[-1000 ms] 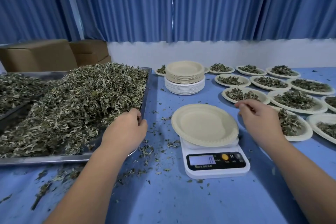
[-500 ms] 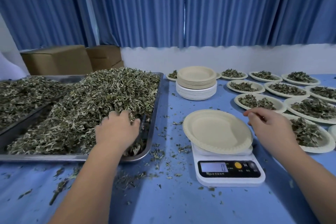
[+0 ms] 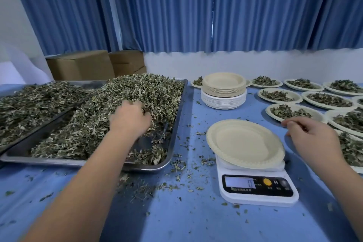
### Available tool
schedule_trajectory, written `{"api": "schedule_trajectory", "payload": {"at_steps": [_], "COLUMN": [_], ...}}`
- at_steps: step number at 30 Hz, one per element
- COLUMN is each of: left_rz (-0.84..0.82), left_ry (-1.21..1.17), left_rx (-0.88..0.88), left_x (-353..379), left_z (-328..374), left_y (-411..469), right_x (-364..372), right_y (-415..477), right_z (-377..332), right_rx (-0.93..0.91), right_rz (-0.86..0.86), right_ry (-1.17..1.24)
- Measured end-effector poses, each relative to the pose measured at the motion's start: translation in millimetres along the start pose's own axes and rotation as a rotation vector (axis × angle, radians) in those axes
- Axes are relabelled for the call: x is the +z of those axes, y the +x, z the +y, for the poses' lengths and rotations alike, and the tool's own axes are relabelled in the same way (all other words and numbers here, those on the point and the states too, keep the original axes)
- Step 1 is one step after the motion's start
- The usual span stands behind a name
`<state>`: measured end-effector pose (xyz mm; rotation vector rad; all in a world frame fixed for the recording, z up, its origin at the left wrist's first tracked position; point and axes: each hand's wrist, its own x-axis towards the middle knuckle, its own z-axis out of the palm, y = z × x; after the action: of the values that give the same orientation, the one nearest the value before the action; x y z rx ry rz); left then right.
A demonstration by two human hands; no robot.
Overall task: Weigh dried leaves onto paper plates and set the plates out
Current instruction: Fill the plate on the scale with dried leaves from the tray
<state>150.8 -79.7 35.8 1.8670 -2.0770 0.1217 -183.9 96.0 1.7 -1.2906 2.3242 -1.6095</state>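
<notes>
Dried leaves [image 3: 137, 92] are heaped, crumbly grey-green, in the steel tray [image 3: 174, 139] left of centre. The left hand [image 3: 130, 118] is dug in, fingers curled round a handful. Empty paper plate [image 3: 245, 143], round with a ribbed rim, sits on the white scale [image 3: 257, 188]; display reads 0, so this portion isn't weighed yet. Right hand [image 3: 312, 135] hovers just right of it, fingers loosely curled, holding nothing. Filled plates [image 3: 294, 112] are laid out along the right edge. The stack of spare plates [image 3: 224, 92] at upper centre suggests plenty left. Crumbs litter the blue surface [image 3: 196, 218].
</notes>
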Motion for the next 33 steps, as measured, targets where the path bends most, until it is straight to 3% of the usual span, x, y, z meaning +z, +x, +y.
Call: {"api": "schedule_trajectory", "payload": {"at_steps": [3, 7, 10, 14, 18, 20, 24, 30, 33], "left_rz": [-0.101, -0.308, -0.264, -0.335, -0.184, -0.201, -0.478, -0.496, -0.531], "left_ry": [0.229, 0.146, 0.136, 0.035, 0.052, 0.056, -0.191, -0.481, -0.379], "left_rx": [-0.044, 0.051, 0.135, 0.232, 0.299, 0.275, 0.217, 0.268, 0.323], "left_x": [-1, 12, 16, 18, 6, 5, 5, -3, -2], "left_z": [-22, -40, -37, -30, -24, -21, -11, -6, -6], "left_y": [27, 36, 28, 15, 6, 1, -21, -42, -54], "right_x": [0, -1, -1, 0, -2, -3, -5, -5, -4], "right_y": [2, 5, 7, 6, 5, 3, 2, 2, 2], "right_z": [-1, -3, -2, -1, -2, -1, -1, -1, 0], "right_rx": [-0.012, -0.036, -0.033, -0.028, -0.039, -0.041, -0.042, -0.054, -0.054], "right_rz": [-0.007, -0.007, -0.008, -0.015, -0.018, -0.02, -0.025, -0.021, -0.014], "right_ry": [0.01, -0.04, -0.041, -0.023, -0.023, -0.015, -0.019, 0.017, 0.041]}}
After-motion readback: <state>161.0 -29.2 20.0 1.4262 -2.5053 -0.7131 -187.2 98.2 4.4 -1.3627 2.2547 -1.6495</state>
